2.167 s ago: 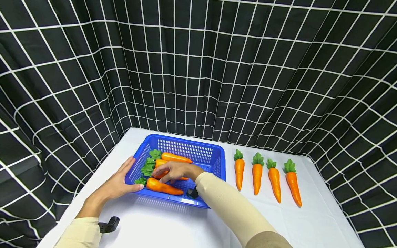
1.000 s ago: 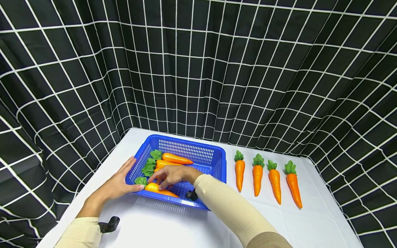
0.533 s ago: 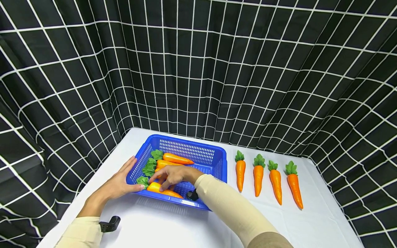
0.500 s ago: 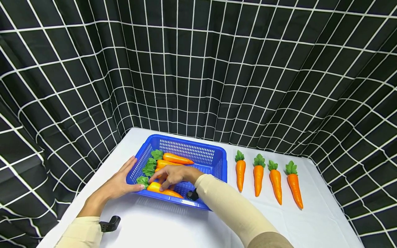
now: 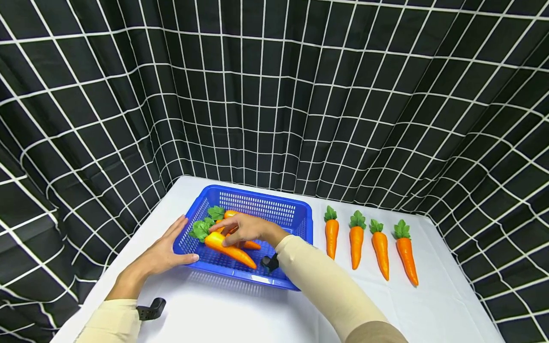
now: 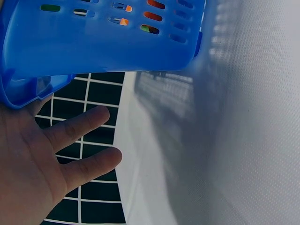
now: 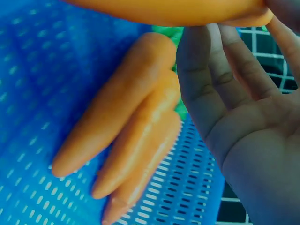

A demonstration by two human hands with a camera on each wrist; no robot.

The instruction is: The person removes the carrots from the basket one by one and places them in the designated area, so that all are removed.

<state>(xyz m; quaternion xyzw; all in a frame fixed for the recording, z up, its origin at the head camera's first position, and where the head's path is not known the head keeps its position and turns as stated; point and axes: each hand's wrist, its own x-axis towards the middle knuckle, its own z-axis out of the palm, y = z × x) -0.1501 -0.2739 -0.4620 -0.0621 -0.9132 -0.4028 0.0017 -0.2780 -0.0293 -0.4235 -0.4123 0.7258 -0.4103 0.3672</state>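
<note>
I am holding a carrot (image 5: 226,246) in my right hand (image 5: 244,228), my fingers and thumb pinching it near its thick end while it is hanging tilted above the floor of the blue basket (image 5: 274,215), its green top pointing toward the basket's left wall and its tip slanting down toward the near rim. In the right wrist view this carrot (image 7: 173,10) is running across the top of the picture against my fingertips (image 7: 199,56), and beneath it three more carrots (image 7: 126,136) are lying side by side on the basket's perforated floor, touching one another. My left hand (image 5: 160,255) is resting flat on the white table (image 5: 223,309) with straight, relaxed fingers pressing against the outer left wall of the basket near its front corner; it is gripping nothing. From the left wrist view the palm (image 6: 33,164) is lying open just under the basket's blue wall (image 6: 108,42). To the right of the basket, four carrots (image 5: 369,245) are lying in a row on the table, green tops pointing away from me, each apart from its neighbour. A black cloth with a white grid (image 5: 274,95) is hanging behind and around the table.
</note>
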